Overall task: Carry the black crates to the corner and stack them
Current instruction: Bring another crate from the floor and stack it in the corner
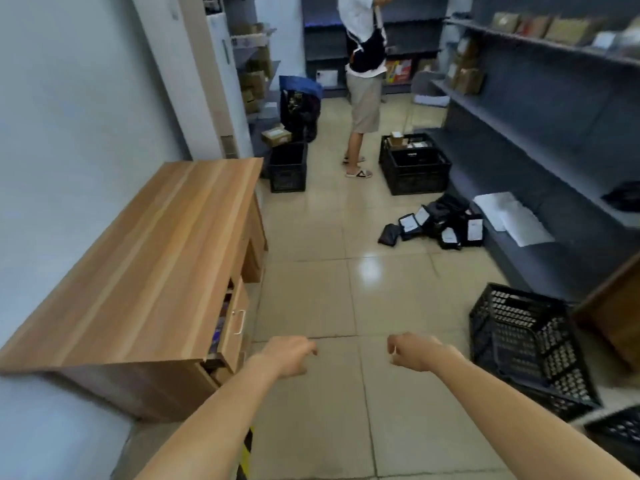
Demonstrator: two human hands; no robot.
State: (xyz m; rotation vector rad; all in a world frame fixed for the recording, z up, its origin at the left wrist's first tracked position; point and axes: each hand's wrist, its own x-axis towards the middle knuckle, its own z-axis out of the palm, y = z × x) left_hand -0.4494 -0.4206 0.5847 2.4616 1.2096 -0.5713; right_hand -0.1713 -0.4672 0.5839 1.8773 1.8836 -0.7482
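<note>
Both my arms reach forward over the tiled floor. My left hand (289, 355) and my right hand (415, 351) hang with loosely curled fingers and hold nothing. A black lattice crate (530, 344) lies tilted on the floor to the right of my right hand, and the corner of another crate (620, 434) shows at the lower right edge. Farther off, one black crate (288, 167) stands beside the wooden desk, and two more (415, 168) stand by the grey shelving with small boxes in the rear one.
A wooden desk (145, 258) with a partly open drawer (232, 327) stands on the left. A person (363, 81) stands mid-room between the far crates. Black packets (436, 225) lie scattered on the floor. Grey shelves (540, 140) line the right wall.
</note>
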